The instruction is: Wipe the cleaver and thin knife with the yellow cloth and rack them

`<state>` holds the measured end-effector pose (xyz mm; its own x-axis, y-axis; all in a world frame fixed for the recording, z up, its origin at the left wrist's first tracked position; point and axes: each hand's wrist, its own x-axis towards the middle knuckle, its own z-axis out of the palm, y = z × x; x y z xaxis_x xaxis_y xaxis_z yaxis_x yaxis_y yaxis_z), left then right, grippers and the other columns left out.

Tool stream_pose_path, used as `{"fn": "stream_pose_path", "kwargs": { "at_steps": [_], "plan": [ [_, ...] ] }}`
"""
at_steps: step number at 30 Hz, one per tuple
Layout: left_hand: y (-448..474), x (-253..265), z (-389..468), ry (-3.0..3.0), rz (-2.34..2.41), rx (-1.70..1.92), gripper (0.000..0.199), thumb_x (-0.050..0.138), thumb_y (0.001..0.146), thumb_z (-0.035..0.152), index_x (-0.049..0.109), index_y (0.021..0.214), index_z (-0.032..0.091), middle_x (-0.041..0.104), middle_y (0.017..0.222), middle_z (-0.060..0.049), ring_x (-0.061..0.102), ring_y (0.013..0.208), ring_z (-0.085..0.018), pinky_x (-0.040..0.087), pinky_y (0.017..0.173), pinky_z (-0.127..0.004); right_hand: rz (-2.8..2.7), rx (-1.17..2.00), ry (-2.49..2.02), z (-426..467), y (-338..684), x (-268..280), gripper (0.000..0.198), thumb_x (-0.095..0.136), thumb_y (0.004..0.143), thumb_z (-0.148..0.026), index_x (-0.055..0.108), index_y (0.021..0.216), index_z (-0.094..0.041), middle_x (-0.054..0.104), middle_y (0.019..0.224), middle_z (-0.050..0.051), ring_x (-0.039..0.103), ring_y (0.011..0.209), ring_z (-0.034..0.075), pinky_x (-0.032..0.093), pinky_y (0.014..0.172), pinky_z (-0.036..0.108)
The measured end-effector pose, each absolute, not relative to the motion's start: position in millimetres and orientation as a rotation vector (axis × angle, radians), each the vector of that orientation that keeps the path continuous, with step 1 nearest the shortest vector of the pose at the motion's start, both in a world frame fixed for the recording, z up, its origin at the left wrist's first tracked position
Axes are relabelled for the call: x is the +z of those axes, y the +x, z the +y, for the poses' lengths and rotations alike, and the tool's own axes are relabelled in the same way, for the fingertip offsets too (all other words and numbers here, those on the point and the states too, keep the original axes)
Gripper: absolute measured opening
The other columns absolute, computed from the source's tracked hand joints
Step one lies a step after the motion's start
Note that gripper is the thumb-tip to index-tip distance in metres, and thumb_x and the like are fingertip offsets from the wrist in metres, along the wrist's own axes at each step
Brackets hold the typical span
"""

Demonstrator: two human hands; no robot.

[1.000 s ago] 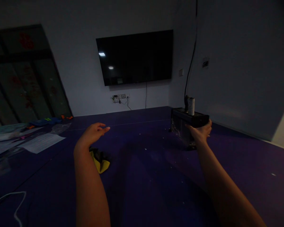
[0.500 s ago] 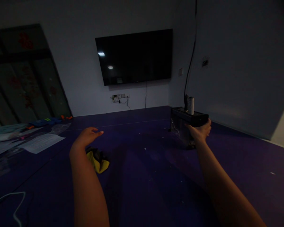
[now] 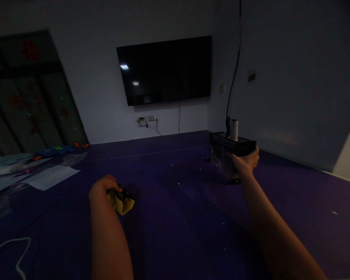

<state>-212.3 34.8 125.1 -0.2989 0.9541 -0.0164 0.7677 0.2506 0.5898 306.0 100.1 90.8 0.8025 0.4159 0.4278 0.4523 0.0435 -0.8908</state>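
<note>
My left hand is down at a crumpled yellow-and-black cloth on the purple surface, its fingers curled onto the dark upper part. The fingertips are partly hidden there. Over on the right, my right hand grips the right end of a black box with shiny see-through-looking sides, thumb on the near face and fingers round the end. A pale cylinder stands upright on top of this box.
The purple surface carries small white scraps. Papers, plastic and fabric lie at the left, with a white cable nearer me. A television hangs on the back wall. A black cord drops behind the box.
My left hand has come down onto the yellow-and-black cloth, and its fingers have curled in. My right hand and the black box stay in place.
</note>
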Motion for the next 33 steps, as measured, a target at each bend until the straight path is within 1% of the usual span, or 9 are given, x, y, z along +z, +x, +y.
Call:
{"fn": "stream_pose_path", "kwargs": {
  "at_steps": [6,13,16,19,22,24,27,29,33],
  "plan": [
    [-192,140,44,1.637,2.022,0.684,0.017,0.059,0.045,0.013,0.056,0.062,0.017,0.062,0.063,-0.004,0.061,0.069,-0.023,0.046,0.061,-0.031,-0.714,-0.006,-1.595,99,305,92,0.11,0.074,0.044,-0.046,0.019,0.135,-0.019,0.036,0.131,0.019,0.034,0.12,0.039,0.028,0.097,0.056],
    [-59,174,50,1.961,1.481,1.249,0.028,0.063,0.057,0.018,0.057,0.085,0.015,0.06,0.083,-0.004,0.056,0.076,-0.015,0.043,0.068,-0.026,-0.747,0.031,-1.608,101,313,92,0.116,0.076,0.038,-0.047,0.018,0.135,-0.02,0.035,0.132,0.018,0.034,0.121,0.039,0.029,0.098,0.054],
    [22,157,45,1.963,1.313,1.28,0.025,0.063,0.061,0.016,0.055,0.084,0.015,0.059,0.085,-0.005,0.055,0.078,-0.015,0.042,0.07,-0.026,-0.79,0.053,-1.617,104,320,95,0.122,0.078,0.034,-0.049,0.018,0.135,-0.015,0.035,0.133,0.02,0.033,0.122,0.038,0.029,0.1,0.049],
    [88,115,35,1.96,1.25,1.225,0.023,0.061,0.065,0.014,0.053,0.087,0.017,0.059,0.089,-0.006,0.054,0.083,-0.015,0.041,0.075,-0.027,-0.831,0.065,-1.624,106,325,98,0.134,0.079,0.028,-0.05,0.013,0.137,-0.008,0.03,0.136,0.023,0.028,0.126,0.037,0.025,0.104,0.044],
    [125,68,27,1.874,1.171,1.138,0.031,0.062,0.067,0.016,0.051,0.096,0.016,0.058,0.099,-0.008,0.053,0.091,-0.017,0.041,0.082,-0.029,-0.827,0.09,-1.616,106,328,99,0.14,0.08,0.025,-0.05,0.008,0.137,-0.007,0.026,0.138,0.024,0.025,0.128,0.037,0.024,0.104,0.044],
    [133,44,24,1.851,1.028,1.015,0.036,0.06,0.07,0.015,0.05,0.104,0.015,0.058,0.104,-0.009,0.054,0.096,-0.018,0.041,0.085,-0.031,-0.822,0.12,-1.605,106,329,98,0.136,0.08,0.025,-0.049,0.012,0.137,-0.011,0.028,0.137,0.022,0.028,0.126,0.036,0.027,0.103,0.043],
    [131,30,22,1.999,0.767,0.835,0.047,0.063,0.064,0.009,0.052,0.109,0.016,0.057,0.114,-0.009,0.052,0.105,-0.021,0.039,0.092,-0.033,-0.783,0.135,-1.577,104,326,96,0.122,0.08,0.03,-0.043,0.021,0.134,-0.017,0.035,0.133,0.017,0.034,0.122,0.035,0.031,0.1,0.043],
    [126,34,23,2.099,0.784,0.824,0.052,0.064,0.062,0.009,0.053,0.112,0.016,0.055,0.119,-0.01,0.049,0.111,-0.024,0.037,0.096,-0.036,-0.728,0.131,-1.565,102,321,97,0.113,0.079,0.035,-0.038,0.024,0.132,-0.019,0.037,0.131,0.015,0.036,0.121,0.033,0.032,0.1,0.043],
    [114,54,33,2.08,0.983,0.963,0.049,0.062,0.068,0.015,0.053,0.116,0.014,0.053,0.123,-0.014,0.048,0.114,-0.024,0.035,0.099,-0.038,-0.627,0.156,-1.568,97,307,104,0.101,0.076,0.043,-0.031,0.027,0.131,-0.021,0.035,0.133,0.014,0.034,0.122,0.032,0.031,0.101,0.043]
  ]
}}
